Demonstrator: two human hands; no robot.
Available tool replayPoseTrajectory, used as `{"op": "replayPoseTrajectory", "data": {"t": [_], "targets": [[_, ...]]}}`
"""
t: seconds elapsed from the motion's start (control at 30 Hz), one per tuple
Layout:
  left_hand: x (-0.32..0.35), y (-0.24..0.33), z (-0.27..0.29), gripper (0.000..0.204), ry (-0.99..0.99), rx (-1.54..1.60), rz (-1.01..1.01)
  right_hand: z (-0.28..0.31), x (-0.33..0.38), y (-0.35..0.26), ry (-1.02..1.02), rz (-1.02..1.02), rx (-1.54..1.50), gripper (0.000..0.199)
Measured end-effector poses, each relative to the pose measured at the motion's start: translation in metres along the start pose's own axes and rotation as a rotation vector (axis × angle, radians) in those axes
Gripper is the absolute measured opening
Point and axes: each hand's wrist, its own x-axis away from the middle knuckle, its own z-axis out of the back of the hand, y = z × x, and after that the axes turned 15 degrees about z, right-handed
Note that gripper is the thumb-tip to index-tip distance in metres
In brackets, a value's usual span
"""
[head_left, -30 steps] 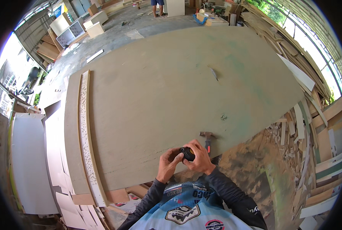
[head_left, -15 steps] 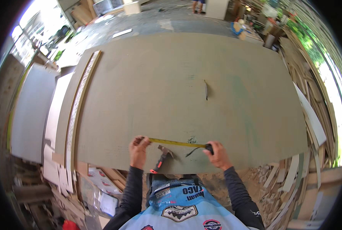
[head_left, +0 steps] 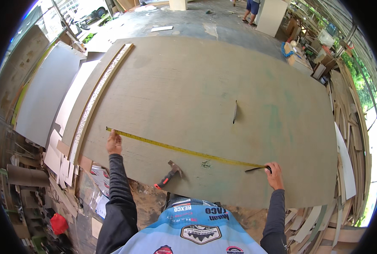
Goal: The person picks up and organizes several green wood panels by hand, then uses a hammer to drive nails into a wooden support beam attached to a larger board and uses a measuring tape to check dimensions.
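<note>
A yellow tape measure [head_left: 184, 151] is stretched between my hands above a large, worn greenish-brown board. My left hand [head_left: 114, 143] pinches the blade near its free end, close to the board's left part. At the other end, my right hand [head_left: 275, 175] is closed round the case, which is mostly hidden by the fingers; a black strap hangs from it. Below the blade lies a claw hammer [head_left: 170, 174] with a black and red handle, its head pointing away from me. A small thin dark object [head_left: 235, 112] rests farther off, right of the middle.
Long narrow strips [head_left: 99, 91] lie along the left side of the large board [head_left: 176, 84]. White panels [head_left: 49, 95] lean beyond it. Scrap wood [head_left: 345, 114] is heaped along the right. A person's legs [head_left: 251, 12] show far back beside a white cabinet-like box [head_left: 271, 17].
My hands have moved apart, the left toward the strips and the right outward, drawing much more blade out of the case. The whole view has turned slightly.
</note>
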Motion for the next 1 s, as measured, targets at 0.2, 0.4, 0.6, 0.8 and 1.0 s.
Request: {"op": "replayPoseTrajectory", "data": {"t": [0.2, 0.4, 0.6, 0.8, 1.0], "targets": [[0.044, -0.152, -0.105, 0.011, -0.056, -0.179, 0.263, -0.048, -0.052, -0.023, 0.027, 0.132, 0.019, 0.021], [0.066, -0.228, -0.185, 0.011, 0.082, -0.163, 0.456, -0.084, -0.093, -0.057, 0.067, 0.174, 0.016, 0.023], [0.001, -0.226, -0.194, 0.007, 0.197, -0.159, 0.403, -0.087, -0.117, -0.043, 0.091, 0.159, -0.066, 0.028], [-0.07, -0.196, -0.193, 0.01, 0.256, -0.204, 0.381, -0.065, -0.141, 0.022, 0.187, 0.099, 0.126, 0.029], [-0.118, -0.161, -0.192, 0.016, 0.308, -0.129, 0.35, -0.046, -0.153, 0.084, 0.261, -0.012, 0.292, 0.028]]}}
